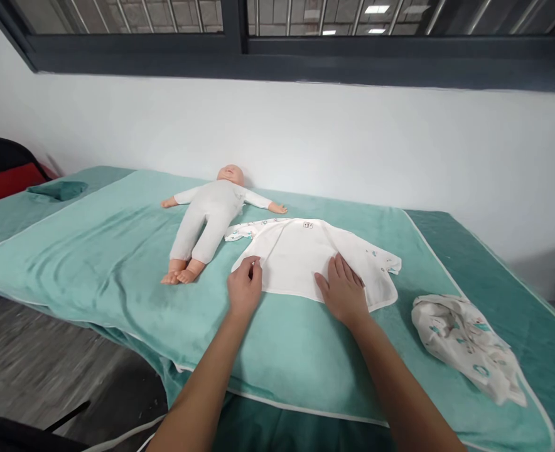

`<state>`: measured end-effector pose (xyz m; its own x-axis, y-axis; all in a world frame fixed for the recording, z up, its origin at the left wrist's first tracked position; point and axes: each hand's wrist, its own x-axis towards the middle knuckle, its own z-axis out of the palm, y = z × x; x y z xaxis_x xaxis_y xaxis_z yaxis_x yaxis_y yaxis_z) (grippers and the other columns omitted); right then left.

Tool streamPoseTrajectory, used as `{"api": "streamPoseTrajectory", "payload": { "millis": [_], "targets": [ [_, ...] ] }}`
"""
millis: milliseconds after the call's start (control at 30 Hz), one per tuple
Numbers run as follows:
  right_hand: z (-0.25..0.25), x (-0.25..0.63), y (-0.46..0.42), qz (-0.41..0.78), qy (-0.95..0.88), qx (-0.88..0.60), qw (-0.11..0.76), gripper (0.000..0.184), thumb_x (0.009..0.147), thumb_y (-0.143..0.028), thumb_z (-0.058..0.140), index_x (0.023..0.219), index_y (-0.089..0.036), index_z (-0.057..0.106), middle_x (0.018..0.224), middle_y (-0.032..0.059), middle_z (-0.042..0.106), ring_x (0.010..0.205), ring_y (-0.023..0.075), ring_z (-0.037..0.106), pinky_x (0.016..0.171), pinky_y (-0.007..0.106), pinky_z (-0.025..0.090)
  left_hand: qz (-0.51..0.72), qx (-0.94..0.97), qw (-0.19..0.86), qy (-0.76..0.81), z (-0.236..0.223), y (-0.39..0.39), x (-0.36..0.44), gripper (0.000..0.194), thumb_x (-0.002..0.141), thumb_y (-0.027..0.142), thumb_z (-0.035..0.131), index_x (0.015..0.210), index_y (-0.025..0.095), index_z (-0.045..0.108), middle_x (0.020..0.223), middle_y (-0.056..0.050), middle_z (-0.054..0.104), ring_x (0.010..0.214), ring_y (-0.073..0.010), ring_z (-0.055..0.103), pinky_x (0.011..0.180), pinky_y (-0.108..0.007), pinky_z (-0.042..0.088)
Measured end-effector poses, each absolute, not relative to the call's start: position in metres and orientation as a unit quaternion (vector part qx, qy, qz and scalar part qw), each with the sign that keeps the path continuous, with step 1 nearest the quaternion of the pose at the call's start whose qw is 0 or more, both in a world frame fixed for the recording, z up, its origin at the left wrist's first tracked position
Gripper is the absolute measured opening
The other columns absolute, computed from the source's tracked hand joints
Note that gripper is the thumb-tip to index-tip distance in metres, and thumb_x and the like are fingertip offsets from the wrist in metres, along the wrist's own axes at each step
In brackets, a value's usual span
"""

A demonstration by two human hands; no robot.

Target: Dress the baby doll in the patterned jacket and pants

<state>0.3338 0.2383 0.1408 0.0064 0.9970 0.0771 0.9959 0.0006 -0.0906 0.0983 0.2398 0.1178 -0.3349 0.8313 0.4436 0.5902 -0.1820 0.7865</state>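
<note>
A white baby shirt (296, 257) with small prints on its sleeves lies spread out on the green bed cover. At its left edge, my left hand (244, 285) is closed, thumb and fingers pinching the fabric. My right hand (343, 289) rests flat on the lower right part of the shirt with its fingers stretched out. Behind the shirt and to its left, a baby doll (214, 210) in a white bodysuit lies on its back, arms spread. The shirt's left sleeve reaches close to the doll's leg.
A crumpled white printed cloth (468, 342) lies at the right. The green cover (93, 251) spreads over the bed, which stands against a white wall (353, 144) below a dark window frame (306, 59). A red and black chair (4, 169) is at the far left; cables (127, 433) hang near the front.
</note>
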Motion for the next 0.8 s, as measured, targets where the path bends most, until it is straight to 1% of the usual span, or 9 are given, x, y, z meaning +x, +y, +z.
{"api": "streamPoseTrajectory", "payload": {
  "millis": [100,200,333,400,467,533,633,733,800],
  "targets": [
    [0.141,0.335,0.228,0.001,-0.700,-0.711,0.066,0.071,0.105,-0.049,0.028,0.157,-0.001,0.034,0.166,0.0212,0.028,0.155,0.0303,0.026,0.124,0.046,0.026,0.496,0.582,0.113,0.634,0.120,0.239,0.099,0.027,0.096,0.030,0.047,0.104,0.019,0.071,0.071,-0.002,0.066,0.067,-0.0175,0.060,0.067,-0.028,0.041],
    [0.144,0.332,0.219,0.006,-0.703,-0.709,0.063,0.068,0.105,-0.046,0.030,0.155,0.000,0.037,0.166,0.0221,0.027,0.156,0.0316,0.023,0.125,0.048,0.025,0.462,0.615,0.095,0.632,0.120,0.235,0.099,0.029,0.097,0.029,0.046,0.103,0.018,0.072,0.080,-0.006,0.070,0.077,-0.0211,0.064,0.073,-0.032,0.045],
    [0.156,0.319,0.222,0.061,-0.736,-0.669,0.083,0.067,0.105,-0.044,0.032,0.156,0.000,0.036,0.166,0.0225,0.026,0.157,0.0303,0.019,0.126,0.048,0.023,0.430,0.658,0.118,0.607,0.126,0.229,0.089,0.027,0.098,0.030,0.046,0.099,0.020,0.072,0.086,-0.008,0.072,0.087,-0.0238,0.065,0.079,-0.036,0.051],
    [0.165,0.305,0.237,0.101,-0.754,-0.637,0.129,0.069,0.104,-0.047,0.033,0.157,-0.003,0.035,0.167,0.0204,0.027,0.157,0.0288,0.020,0.127,0.046,0.023,0.415,0.682,0.132,0.587,0.135,0.230,0.073,0.027,0.098,0.032,0.047,0.106,0.020,0.071,0.098,-0.008,0.074,0.100,-0.0246,0.066,0.089,-0.039,0.053],
    [0.174,0.284,0.263,0.149,-0.762,-0.601,0.188,0.070,0.102,-0.052,0.035,0.158,-0.009,0.036,0.167,0.0162,0.029,0.156,0.0274,0.023,0.126,0.045,0.025,0.398,0.698,0.106,0.585,0.146,0.238,0.047,0.031,0.098,0.034,0.048,0.118,0.020,0.067,0.119,-0.009,0.072,0.124,-0.0272,0.059,0.107,-0.044,0.049],
    [0.183,0.256,0.300,0.201,-0.764,-0.567,0.234,0.069,0.101,-0.054,0.039,0.157,-0.015,0.039,0.166,0.0124,0.033,0.154,0.0262,0.029,0.126,0.043,0.027,0.375,0.698,0.056,0.608,0.156,0.250,0.013,0.038,0.098,0.036,0.048,0.129,0.019,0.063,0.140,-0.012,0.062,0.144,-0.0301,0.044,0.120,-0.050,0.038],
    [0.191,0.208,0.367,0.244,-0.757,-0.548,0.260,0.063,0.101,-0.049,0.041,0.153,-0.015,0.043,0.160,0.0119,0.043,0.148,0.0253,0.040,0.122,0.039,0.033,0.325,0.680,0.019,0.657,0.164,0.275,-0.040,0.051,0.097,0.040,0.048,0.142,0.016,0.054,0.161,-0.014,0.040,0.158,-0.0334,0.018,0.128,-0.055,0.023],
    [0.191,0.163,0.436,0.216,-0.749,-0.573,0.252,0.055,0.103,-0.041,0.038,0.148,-0.011,0.045,0.156,0.0157,0.048,0.144,0.0254,0.046,0.119,0.037,0.035,0.288,0.648,0.112,0.696,0.158,0.298,-0.082,0.067,0.097,0.046,0.047,0.156,0.015,0.038,0.171,-0.014,0.017,0.160,-0.0350,0.008,0.129,-0.056,0.018],
    [0.188,0.140,0.477,0.203,-0.745,-0.585,0.247,0.052,0.104,-0.040,0.037,0.144,-0.008,0.046,0.155,0.0212,0.047,0.145,0.0311,0.043,0.120,0.044,0.032,0.299,0.624,0.183,0.698,0.151,0.313,-0.099,0.074,0.097,0.050,0.046,0.161,0.017,0.028,0.173,-0.014,0.007,0.159,-0.0344,0.011,0.128,-0.054,0.020]
  ]
}}
